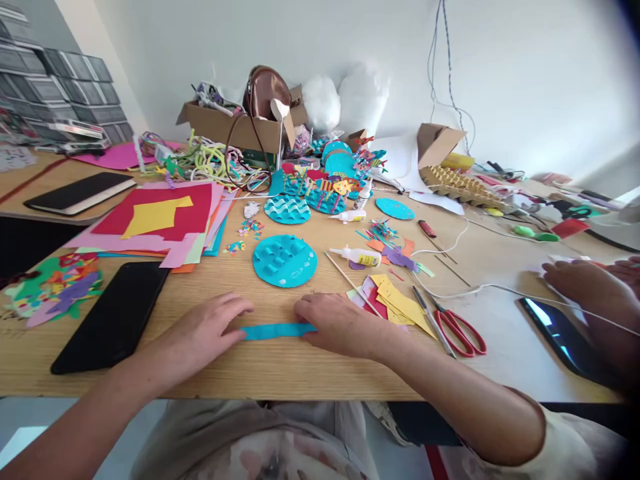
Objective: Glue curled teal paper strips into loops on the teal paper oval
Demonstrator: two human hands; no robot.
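Note:
A blue paper strip [277, 331] stretches flat along the near part of the table between my two hands. At its left end my left hand [213, 328] has the thumb on the strip, with the forefinger curved a little above it. My right hand [343, 325] covers the other end, fingers bent down over the paper and partly hidden. Just beyond the strip lies a blue round piece [285, 261] with curled paper loops on its upper part and whitish glue marks lower down. A glue bottle [356, 257] lies to the right of this piece, near a thin wooden stick [353, 283].
Red-handled scissors [457, 330] and yellow paper pieces [400, 300] lie right of my hands. A black phone [113, 320] and stacked coloured paper [107, 213] are at left. Another person's hand [587, 283] is near a second phone [563, 337]. A white cable [525, 288] crosses the right side.

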